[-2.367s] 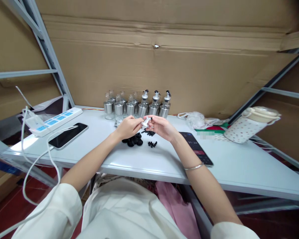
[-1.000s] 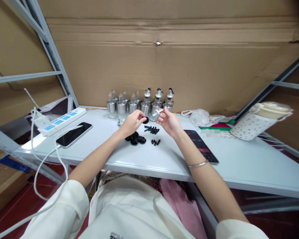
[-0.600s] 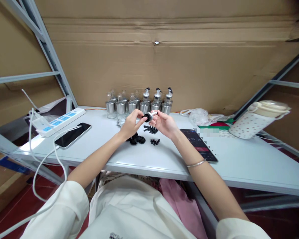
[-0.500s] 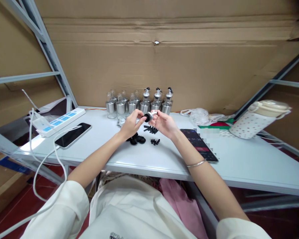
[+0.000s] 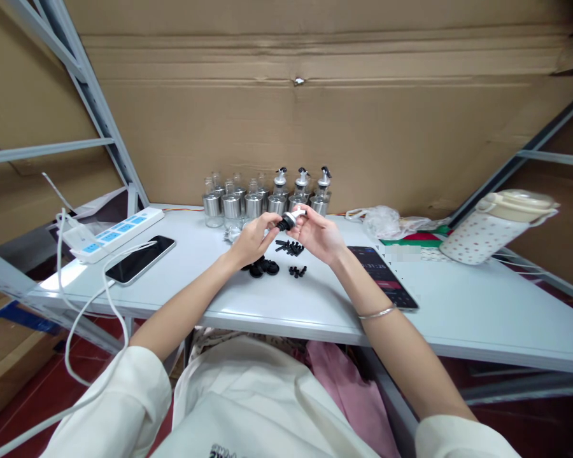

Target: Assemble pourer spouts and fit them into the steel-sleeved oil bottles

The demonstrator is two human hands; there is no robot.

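"What is the left hand [image 5: 253,242] doing?"

"It is pinching the black end of one spout [image 5: 291,220]; the right hand [image 5: 319,236] is holding the pale end; the spout is hanging over one table [image 5: 325,299]."

"How many bottles [image 5: 277,204] are wearing tops [image 5: 302,174]?"

"Three; one flask [image 5: 482,235] is standing at the right."

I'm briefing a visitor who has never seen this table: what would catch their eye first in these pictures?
Probably the silver-and-black bottle pourer held between the left grip and the right grip, above the table. Behind it, in front of the cardboard, stand glass bottles with metal sleeves, the three at front right topped with similar pourers. At the far right, a white spotted flask with a cream lid stands out.
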